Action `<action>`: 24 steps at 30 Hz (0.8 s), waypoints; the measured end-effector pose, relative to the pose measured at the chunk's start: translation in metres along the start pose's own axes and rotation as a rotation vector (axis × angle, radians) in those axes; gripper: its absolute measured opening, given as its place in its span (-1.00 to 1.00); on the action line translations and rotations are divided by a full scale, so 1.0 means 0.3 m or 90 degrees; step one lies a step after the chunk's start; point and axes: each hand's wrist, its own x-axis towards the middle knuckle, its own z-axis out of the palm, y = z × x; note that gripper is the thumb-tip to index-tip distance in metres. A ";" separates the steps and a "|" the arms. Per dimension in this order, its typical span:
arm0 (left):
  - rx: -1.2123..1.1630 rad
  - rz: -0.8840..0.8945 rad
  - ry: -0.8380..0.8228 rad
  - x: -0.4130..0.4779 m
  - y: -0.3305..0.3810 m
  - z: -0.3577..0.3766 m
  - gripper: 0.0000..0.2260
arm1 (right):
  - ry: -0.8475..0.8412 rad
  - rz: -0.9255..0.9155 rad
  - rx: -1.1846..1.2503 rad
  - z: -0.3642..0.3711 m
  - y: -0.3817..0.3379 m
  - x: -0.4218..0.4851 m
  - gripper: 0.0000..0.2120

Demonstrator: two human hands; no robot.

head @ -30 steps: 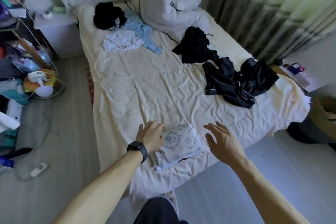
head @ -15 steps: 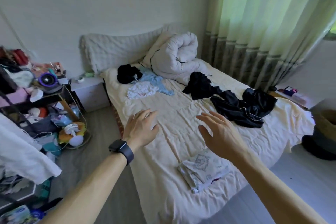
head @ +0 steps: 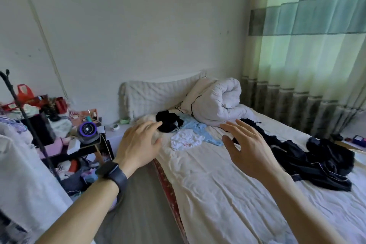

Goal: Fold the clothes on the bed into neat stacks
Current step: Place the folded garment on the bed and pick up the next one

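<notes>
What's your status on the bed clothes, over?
Left hand, right hand open, empty. Crumpled white garment, light blue garment, black piped garment unfolded on cream sheet. Nothing blocking reach.

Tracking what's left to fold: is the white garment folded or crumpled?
Crumpled: the white garment lies bunched in uneven wrinkles beside the light blue garment.

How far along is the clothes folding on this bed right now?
Done: no folded stack shows in this view. In hand: nothing; the left hand and right hand hover open toward the bed, fingers spread. Left: the black garment, light blue garment and white garment lie crumpled at the far end, and the dark pile sprawls along the right side. Most of the folding looks to be ahead.
</notes>
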 end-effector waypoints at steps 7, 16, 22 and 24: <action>0.018 0.023 0.018 0.177 -0.351 -0.018 -0.67 | 0.064 -0.016 -0.025 0.211 -0.185 0.230 -0.76; 0.041 0.054 -0.055 0.490 -0.692 0.271 -0.70 | 0.003 0.024 -0.026 0.696 -0.162 0.492 -0.77; 0.004 0.007 -0.136 0.726 -0.902 0.544 -0.70 | -0.089 0.087 0.016 1.103 -0.031 0.663 -0.73; -0.003 -0.014 -0.168 0.810 -0.976 0.652 -0.70 | -0.124 0.122 0.027 1.240 0.014 0.724 -0.74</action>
